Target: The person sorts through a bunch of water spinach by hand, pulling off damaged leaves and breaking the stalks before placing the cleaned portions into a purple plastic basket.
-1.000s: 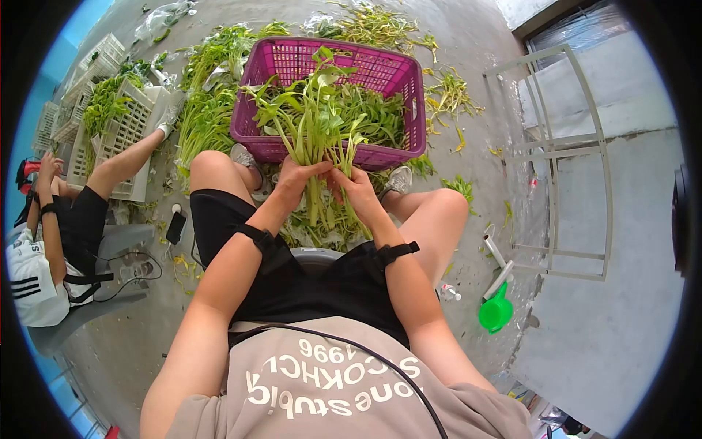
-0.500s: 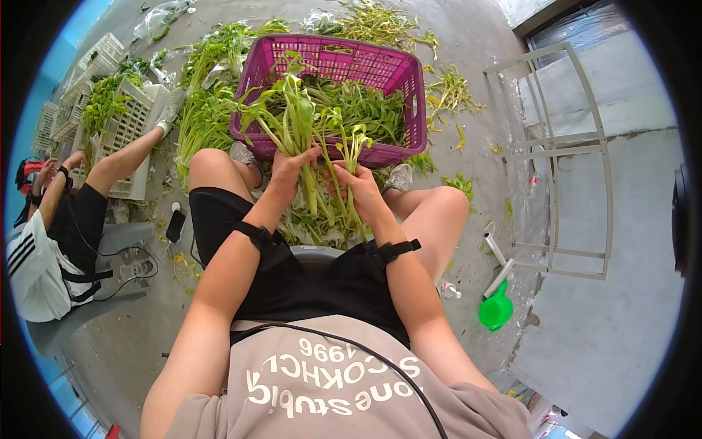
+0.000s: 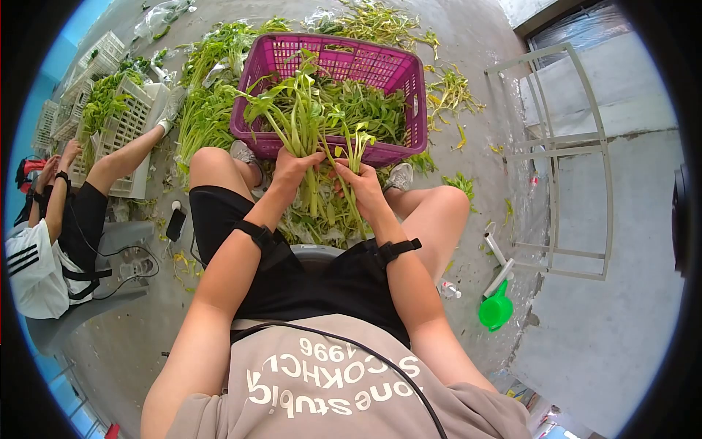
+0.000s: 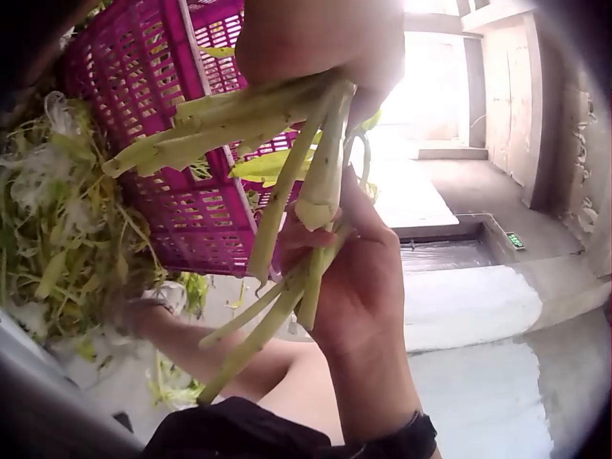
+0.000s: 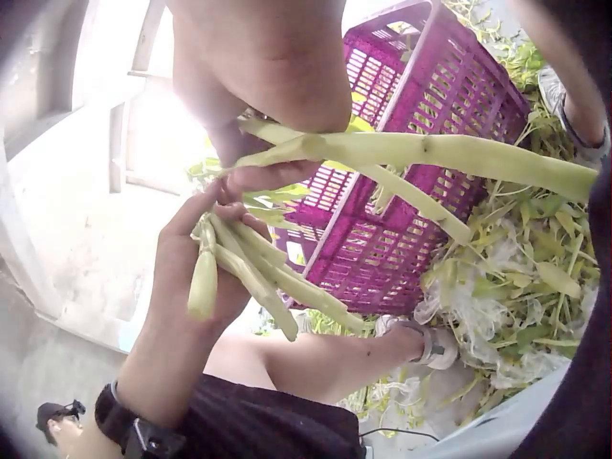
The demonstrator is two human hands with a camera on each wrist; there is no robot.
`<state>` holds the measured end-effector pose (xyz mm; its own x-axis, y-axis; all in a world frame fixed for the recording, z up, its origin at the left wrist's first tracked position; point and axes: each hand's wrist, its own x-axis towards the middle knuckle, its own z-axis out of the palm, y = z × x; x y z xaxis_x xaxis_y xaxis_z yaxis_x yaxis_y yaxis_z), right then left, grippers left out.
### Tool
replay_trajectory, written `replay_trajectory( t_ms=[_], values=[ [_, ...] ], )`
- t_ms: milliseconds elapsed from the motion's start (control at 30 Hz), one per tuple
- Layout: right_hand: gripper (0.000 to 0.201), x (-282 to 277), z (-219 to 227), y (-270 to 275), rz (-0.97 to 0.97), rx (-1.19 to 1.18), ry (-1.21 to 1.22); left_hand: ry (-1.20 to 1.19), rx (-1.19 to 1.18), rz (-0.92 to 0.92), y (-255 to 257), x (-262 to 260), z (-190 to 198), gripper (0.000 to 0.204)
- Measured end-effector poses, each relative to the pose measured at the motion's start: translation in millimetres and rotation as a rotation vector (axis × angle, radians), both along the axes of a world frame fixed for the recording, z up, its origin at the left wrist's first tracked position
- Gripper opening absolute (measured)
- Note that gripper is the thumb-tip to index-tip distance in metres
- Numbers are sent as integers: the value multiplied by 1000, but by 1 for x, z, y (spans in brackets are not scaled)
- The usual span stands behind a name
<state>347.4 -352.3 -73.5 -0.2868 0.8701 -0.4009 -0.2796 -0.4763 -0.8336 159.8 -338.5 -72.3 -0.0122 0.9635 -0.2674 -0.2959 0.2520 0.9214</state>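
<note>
In the head view my left hand (image 3: 291, 173) grips a bunch of leafy green stems (image 3: 298, 121), leaves upward and cut ends hanging below. Beside it my right hand (image 3: 363, 189) holds a smaller bunch (image 3: 356, 150), its fingers near the left thumb. The left wrist view has the left hand (image 4: 320, 43) at the top, with thick pale stem ends (image 4: 320, 196) below it. In the right wrist view a long stem (image 5: 430, 153) runs out from the right hand (image 5: 268, 72). Behind both bunches stands a magenta basket (image 3: 395, 154) with greens inside.
Leafy greens (image 3: 208, 121) lie on the floor left of the basket, yellowed scraps (image 3: 450, 95) to its right. Trimmings (image 3: 329, 227) cover the floor below my hands. A green scoop (image 3: 496, 310) and a metal frame (image 3: 603, 190) are at the right; another person (image 3: 80, 212) sits at the left.
Since a second ago, the hands have moved slightly apart and the bunch in the left hand has shifted a little left. The other person's arms have moved as well.
</note>
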Motion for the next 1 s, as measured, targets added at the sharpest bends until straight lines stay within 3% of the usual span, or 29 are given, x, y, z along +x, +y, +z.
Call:
replay_trajectory(
  t_ms=[467, 567, 633, 767, 833, 1000],
  values=[
    [27, 0, 2, 0, 10, 13, -39, 135, 59, -3, 2, 0, -5, 11],
    [26, 2, 5, 2, 25, 14, 74, 226, 0, 121, 10, -4, -15, 11],
    [26, 2, 7, 0, -36, -39, 62, 135, -135, 165, 10, -6, -5, 15],
    [25, 3, 2, 2, -53, 16, 80, 17, -108, 244, 8, -10, -15, 21],
    [24, 4, 2, 2, -59, 6, 64, -164, -68, 231, 10, -16, -7, 20],
    [22, 11, 4, 5, -27, 42, 43, -310, 166, 198, 11, -32, 20, 17]
  ],
)
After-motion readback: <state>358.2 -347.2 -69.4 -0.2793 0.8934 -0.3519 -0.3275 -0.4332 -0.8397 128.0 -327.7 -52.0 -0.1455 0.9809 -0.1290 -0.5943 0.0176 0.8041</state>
